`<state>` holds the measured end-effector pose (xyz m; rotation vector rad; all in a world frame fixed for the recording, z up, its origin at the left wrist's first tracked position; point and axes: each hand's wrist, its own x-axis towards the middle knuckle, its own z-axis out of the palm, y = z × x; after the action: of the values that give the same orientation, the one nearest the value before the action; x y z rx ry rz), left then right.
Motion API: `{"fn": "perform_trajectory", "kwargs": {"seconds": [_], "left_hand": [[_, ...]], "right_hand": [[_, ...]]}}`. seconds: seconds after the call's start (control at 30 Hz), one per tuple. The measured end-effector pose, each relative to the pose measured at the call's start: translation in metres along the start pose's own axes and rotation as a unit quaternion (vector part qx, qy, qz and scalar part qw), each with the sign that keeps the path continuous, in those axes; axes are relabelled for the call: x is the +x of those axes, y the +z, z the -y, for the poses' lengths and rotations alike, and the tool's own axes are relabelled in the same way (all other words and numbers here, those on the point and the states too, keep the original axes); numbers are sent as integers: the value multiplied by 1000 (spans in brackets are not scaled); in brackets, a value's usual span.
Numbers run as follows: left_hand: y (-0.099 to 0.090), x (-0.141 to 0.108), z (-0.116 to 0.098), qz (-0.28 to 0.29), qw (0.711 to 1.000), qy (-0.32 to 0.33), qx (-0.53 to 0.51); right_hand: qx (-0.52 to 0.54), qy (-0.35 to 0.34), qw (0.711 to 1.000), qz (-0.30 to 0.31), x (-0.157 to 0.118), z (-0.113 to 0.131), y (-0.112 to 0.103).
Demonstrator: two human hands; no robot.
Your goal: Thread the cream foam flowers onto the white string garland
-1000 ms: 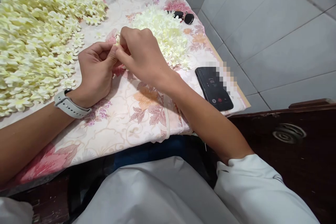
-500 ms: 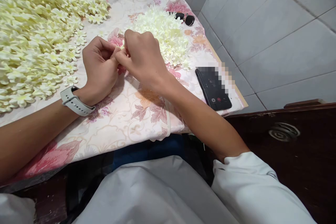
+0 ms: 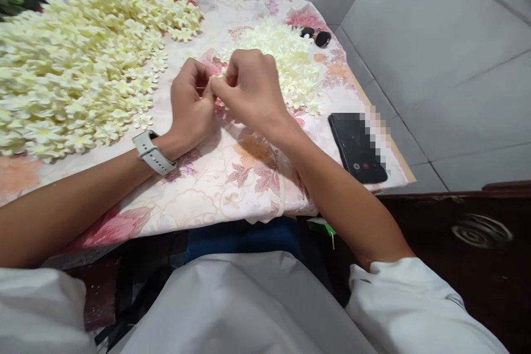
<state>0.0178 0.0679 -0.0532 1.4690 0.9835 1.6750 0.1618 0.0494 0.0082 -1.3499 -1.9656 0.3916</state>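
My left hand [image 3: 192,108], with a pale watch [image 3: 153,152] on its wrist, is closed in a pinch above the tablecloth. A thin thread-like line [image 3: 201,88] crosses the gap between its thumb and fingers. Against it, fingertip to fingertip, my right hand [image 3: 255,91] pinches too. A small pale flower [image 3: 223,71] shows in part at the right fingertips; the fingers hide most of it. Just behind my right hand lies a heap of white flowers [image 3: 296,66]. A larger pile of pale yellow flowers [image 3: 83,77] spreads to the left of my left hand.
The floral tablecloth [image 3: 199,199] covers the table. A black phone [image 3: 357,149] lies near the right edge, and sunglasses [image 3: 322,39] rest behind the white heap. Tiled walls [image 3: 448,66] border the table at the back and right. A dark wooden surface [image 3: 427,265] is at lower right.
The view has shifted, so the table and hands appear farther right. Both hands stay pinched together at the same place over the cloth, and the thread-like line now shows at the left hand.
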Motion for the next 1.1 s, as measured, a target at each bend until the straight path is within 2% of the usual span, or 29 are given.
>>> {"fn": "perform_trajectory", "kwargs": {"seconds": [0.1, 0.23, 0.43, 0.73, 0.9, 1.1], "left_hand": [[-3, 2, 1, 7, 1000, 4, 28], [-6, 4, 0, 18, 1000, -8, 17], [-6, 0, -6, 48, 998, -35, -26], [-4, 1, -11, 22, 996, -84, -12], [1, 1, -15, 15, 991, -125, -35], [2, 4, -12, -11, 981, -185, -61]], "right_hand": [[78, 22, 997, -3, 2, -2, 2], [178, 41, 983, 26, 7, -11, 4], [239, -1, 966, 95, 14, -32, 5], [187, -28, 977, 96, 14, -35, 0], [170, -18, 983, 65, 15, -34, -3], [138, 39, 990, -4, 17, -32, -13]]}}
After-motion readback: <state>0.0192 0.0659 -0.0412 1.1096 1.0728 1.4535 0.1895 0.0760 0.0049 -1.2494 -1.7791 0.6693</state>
